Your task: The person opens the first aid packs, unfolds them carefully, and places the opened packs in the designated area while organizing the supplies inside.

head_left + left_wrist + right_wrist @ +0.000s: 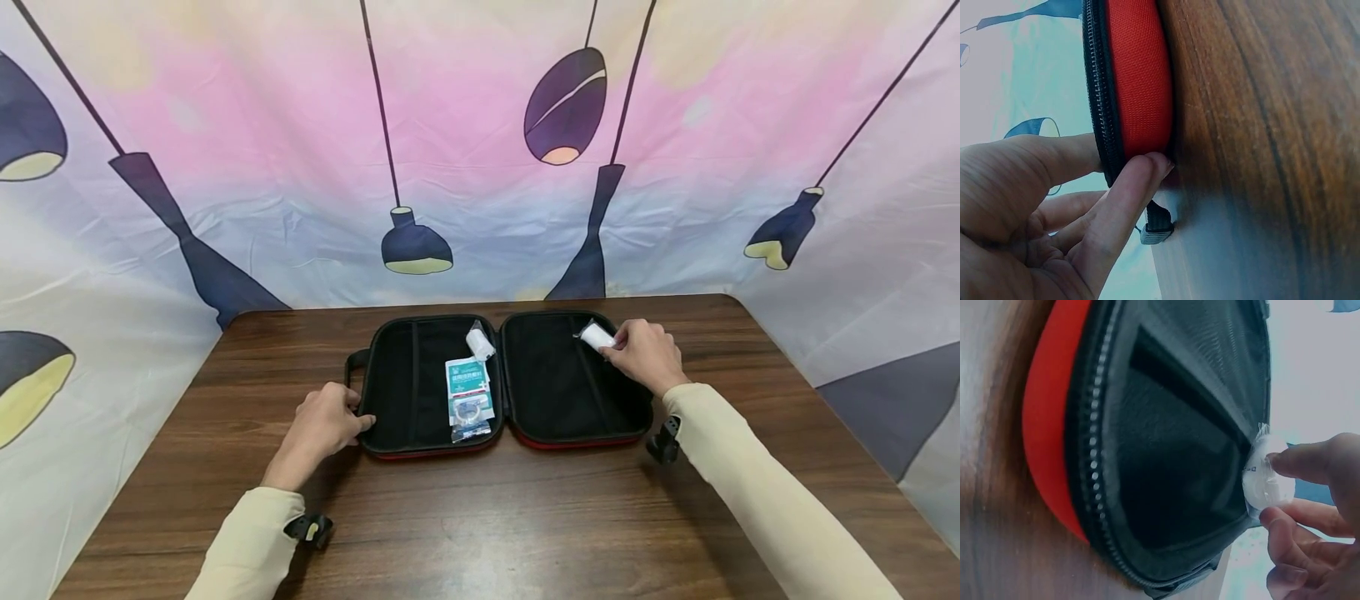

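Note:
A zippered case, black inside and red outside, lies unfolded flat on the table. At its left front corner my left hand pinches the rim, the thumb on one side and fingers on the red outer wall. Over the right half, near its back right corner, my right hand pinches a white bandage roll in clear wrapping between thumb and fingers. In the right wrist view the roll overlaps the black lining. Another wrapped white roll lies in the left half, near the hinge.
Below that roll, a teal-and-white packet and a clear packet with a ring-shaped item lie in the left half. A black carry handle sticks out on the left. Behind the brown table hangs a patterned cloth.

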{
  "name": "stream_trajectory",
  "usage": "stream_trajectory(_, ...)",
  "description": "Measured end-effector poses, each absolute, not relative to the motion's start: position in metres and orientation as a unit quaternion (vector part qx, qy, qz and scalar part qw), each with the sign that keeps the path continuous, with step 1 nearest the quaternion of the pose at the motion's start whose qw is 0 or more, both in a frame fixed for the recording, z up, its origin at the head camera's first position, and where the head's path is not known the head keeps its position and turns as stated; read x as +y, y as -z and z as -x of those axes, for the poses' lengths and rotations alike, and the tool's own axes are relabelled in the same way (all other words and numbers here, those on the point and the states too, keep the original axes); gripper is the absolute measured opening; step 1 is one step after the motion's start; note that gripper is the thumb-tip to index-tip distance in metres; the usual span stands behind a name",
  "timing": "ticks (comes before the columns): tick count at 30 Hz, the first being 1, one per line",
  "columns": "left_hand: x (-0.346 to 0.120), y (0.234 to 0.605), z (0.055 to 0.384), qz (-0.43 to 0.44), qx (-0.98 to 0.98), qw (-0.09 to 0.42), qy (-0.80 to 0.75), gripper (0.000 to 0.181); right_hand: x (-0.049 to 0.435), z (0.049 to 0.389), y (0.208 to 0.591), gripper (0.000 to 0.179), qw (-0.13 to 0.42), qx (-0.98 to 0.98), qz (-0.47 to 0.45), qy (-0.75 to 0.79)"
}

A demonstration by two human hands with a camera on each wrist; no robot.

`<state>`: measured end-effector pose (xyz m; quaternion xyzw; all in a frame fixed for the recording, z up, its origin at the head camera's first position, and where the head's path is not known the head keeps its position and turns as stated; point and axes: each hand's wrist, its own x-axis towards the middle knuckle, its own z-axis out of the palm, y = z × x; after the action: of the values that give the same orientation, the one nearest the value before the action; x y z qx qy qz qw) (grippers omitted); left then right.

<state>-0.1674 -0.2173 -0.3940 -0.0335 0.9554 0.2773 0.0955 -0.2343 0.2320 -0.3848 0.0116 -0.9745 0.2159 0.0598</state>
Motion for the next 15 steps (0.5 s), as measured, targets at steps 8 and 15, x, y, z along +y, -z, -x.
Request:
stream_trajectory(8,-0.218,0.395,0.167,0.036,0.953,0.094,-0.285,0.048,0.227,0.245,0.393,0.028,0.059,-0.981,0.001,-0.183)
stream_trajectory(15,-0.218,0.395,0.168,0.032,0.955,0.091,-0.281,0.047,0.218,0.248,0.396,0.024,0.035,-0.983,-0.004,-0.183)
